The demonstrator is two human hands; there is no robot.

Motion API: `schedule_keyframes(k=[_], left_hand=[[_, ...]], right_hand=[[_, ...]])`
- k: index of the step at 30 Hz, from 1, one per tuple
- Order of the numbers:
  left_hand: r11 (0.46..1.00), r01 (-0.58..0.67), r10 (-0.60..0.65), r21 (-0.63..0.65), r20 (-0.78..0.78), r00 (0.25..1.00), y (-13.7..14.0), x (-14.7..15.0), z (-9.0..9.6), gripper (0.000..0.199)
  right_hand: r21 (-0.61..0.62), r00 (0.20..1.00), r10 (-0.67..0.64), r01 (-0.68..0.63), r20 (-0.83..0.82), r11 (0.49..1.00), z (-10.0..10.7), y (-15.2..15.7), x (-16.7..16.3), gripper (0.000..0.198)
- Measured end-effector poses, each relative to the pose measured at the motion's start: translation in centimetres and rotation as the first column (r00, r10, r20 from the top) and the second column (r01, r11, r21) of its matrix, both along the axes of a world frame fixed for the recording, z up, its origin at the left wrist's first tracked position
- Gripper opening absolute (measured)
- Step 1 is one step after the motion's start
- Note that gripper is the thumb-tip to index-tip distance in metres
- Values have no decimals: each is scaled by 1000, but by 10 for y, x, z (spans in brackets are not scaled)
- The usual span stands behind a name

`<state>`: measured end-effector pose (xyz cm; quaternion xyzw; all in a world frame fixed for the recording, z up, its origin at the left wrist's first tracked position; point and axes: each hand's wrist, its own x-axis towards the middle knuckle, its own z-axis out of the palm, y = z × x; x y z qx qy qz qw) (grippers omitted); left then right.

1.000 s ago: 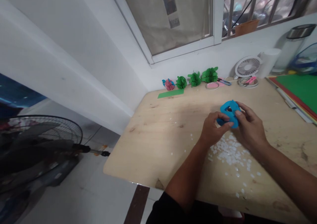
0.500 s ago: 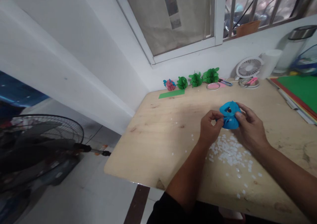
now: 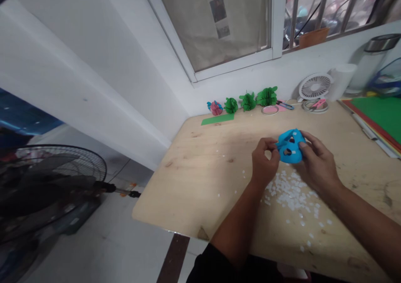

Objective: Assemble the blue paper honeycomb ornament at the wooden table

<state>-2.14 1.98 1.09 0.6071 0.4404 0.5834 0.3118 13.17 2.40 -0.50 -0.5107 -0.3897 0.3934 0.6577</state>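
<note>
A blue paper craft piece (image 3: 290,155) with open loops and small white squares on it is held up between both hands, above the wooden table (image 3: 188,178). My left hand (image 3: 265,157) pinches its left edge between thumb and fingertips. My right hand (image 3: 318,160) grips the right side, thumb on the near face and fingers behind, so part of the paper is hidden. Below the hands lies a scatter of small white square pieces (image 3: 288,191).
Along the wall stand several green paper figures (image 3: 267,96) and a pink-and-blue one (image 3: 215,107), with a green paper strip (image 3: 217,119) in front. A small white fan (image 3: 315,87), a blue cutter (image 3: 285,105), tape rings (image 3: 315,105) and coloured sheets (image 3: 376,116) sit rightward.
My left hand has drawn slightly left and down, pulling the left edge of the blue paper. Its loops now open wider, and the white squares show more plainly. My right hand stays nearly still.
</note>
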Motion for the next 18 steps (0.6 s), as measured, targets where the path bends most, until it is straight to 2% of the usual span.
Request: schedule_keyframes(k=[3, 8, 14, 18], left_hand=[[992, -66, 89, 109, -218, 972, -3, -1, 0, 31], [938, -45, 224, 342, -504, 834, -4, -2, 0, 38], [871, 45, 299, 489, -599, 743, -5, -4, 5, 42], [884, -8, 315, 468, -582, 749, -6, -6, 4, 39]], right_hand=[[-21, 999, -18, 17, -45, 1000, 1, 0, -1, 53], [-25, 998, -31, 30, -46, 999, 2, -2, -2, 49], [-3, 999, -37, 37, 20, 999, 5, -6, -4, 48], [14, 996, -42, 41, 76, 999, 6, -7, -5, 47]])
